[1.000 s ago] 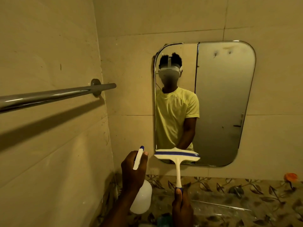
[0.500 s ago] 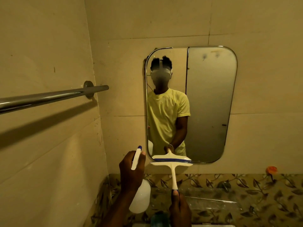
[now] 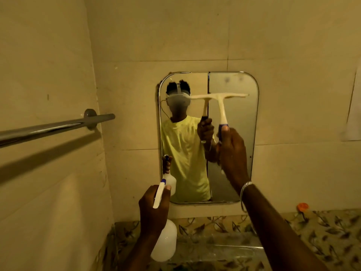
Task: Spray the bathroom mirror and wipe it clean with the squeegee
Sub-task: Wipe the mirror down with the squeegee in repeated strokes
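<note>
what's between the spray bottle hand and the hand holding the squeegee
In the head view, nothing solid: between the left hand on the spray bottle and the right hand gripping the squeegee shows only the mirror behind.

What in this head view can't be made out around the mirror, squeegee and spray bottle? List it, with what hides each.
Head view only:
- Squeegee blade meeting the mirror: seen edge-on, so contact can't be told.
- Spray or streaks on the glass: dim light, too faint to tell.
- Spray bottle trigger and neck: covered by the left hand.
- Squeegee grip end: wrapped by the right hand.
- Right forearm: cut off by the bottom edge.
</note>
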`<state>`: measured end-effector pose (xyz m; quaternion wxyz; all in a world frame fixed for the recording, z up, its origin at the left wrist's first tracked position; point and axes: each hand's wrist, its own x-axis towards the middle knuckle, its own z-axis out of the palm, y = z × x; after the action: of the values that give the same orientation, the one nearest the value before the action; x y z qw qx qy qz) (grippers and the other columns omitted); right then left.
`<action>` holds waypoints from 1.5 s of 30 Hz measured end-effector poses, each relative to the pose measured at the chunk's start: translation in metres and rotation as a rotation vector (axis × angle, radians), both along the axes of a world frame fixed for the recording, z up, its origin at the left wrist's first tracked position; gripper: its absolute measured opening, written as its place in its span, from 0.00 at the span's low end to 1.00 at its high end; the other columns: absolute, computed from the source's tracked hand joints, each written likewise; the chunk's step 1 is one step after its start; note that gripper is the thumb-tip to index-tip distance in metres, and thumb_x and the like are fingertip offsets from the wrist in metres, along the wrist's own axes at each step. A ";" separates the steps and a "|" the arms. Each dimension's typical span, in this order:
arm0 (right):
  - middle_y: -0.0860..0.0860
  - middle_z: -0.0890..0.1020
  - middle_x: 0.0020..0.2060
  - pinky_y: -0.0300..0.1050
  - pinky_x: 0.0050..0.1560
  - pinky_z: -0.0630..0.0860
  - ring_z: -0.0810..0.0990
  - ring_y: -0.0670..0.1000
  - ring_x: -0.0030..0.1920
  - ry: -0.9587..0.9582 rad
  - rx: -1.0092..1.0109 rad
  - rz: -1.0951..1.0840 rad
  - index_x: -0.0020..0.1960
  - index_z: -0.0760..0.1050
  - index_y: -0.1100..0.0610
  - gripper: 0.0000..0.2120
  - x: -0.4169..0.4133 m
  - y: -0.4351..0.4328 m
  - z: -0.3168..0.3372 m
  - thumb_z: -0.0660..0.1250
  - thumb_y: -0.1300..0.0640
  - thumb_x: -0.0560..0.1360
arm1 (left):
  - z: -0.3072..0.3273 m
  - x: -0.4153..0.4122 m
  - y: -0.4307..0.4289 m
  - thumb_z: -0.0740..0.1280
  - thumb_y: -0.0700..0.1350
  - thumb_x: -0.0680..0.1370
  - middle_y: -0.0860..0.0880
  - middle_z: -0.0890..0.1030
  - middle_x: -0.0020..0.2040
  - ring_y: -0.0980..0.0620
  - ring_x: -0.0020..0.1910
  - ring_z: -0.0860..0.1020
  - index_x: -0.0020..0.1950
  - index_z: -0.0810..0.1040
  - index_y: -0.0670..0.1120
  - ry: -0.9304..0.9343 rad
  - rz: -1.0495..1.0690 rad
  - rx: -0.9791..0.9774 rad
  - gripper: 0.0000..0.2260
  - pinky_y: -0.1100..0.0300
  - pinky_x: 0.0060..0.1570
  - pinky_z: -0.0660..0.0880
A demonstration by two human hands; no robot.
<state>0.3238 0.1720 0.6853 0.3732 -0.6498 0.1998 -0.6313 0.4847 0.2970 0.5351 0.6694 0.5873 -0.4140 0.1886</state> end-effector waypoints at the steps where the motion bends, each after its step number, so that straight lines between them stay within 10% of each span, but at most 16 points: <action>1: 0.44 0.78 0.32 0.44 0.34 0.73 0.76 0.45 0.33 -0.008 -0.014 0.002 0.44 0.75 0.45 0.15 0.000 -0.004 0.017 0.56 0.45 0.86 | 0.000 -0.001 -0.001 0.69 0.48 0.77 0.52 0.81 0.34 0.55 0.37 0.81 0.43 0.82 0.43 0.001 -0.013 -0.011 0.09 0.70 0.34 0.74; 16: 0.44 0.77 0.35 0.37 0.35 0.73 0.78 0.41 0.33 0.003 -0.065 -0.097 0.47 0.72 0.46 0.14 0.029 -0.048 0.053 0.53 0.43 0.86 | -0.007 0.006 -0.016 0.70 0.48 0.76 0.53 0.82 0.36 0.59 0.41 0.82 0.46 0.82 0.43 0.028 0.008 0.016 0.08 0.73 0.35 0.76; 33: 0.54 0.75 0.29 0.52 0.31 0.71 0.75 0.54 0.29 0.239 0.333 -0.136 0.46 0.76 0.53 0.24 0.001 -0.008 -0.277 0.52 0.35 0.78 | -0.034 0.025 -0.019 0.69 0.50 0.78 0.54 0.80 0.33 0.54 0.35 0.81 0.44 0.81 0.47 0.033 0.026 0.061 0.07 0.70 0.30 0.74; 45: 0.56 0.80 0.30 0.58 0.41 0.79 0.81 0.58 0.34 0.243 0.520 -0.189 0.45 0.77 0.49 0.20 0.008 0.002 -0.333 0.53 0.38 0.78 | -0.045 0.026 -0.013 0.69 0.53 0.76 0.55 0.80 0.33 0.56 0.37 0.82 0.44 0.82 0.46 0.053 0.052 0.072 0.10 0.71 0.30 0.75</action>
<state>0.3321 0.1739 0.3521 0.4399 -0.5817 0.4576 -0.5086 0.5105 0.2836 0.4904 0.6534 0.6264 -0.3872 0.1755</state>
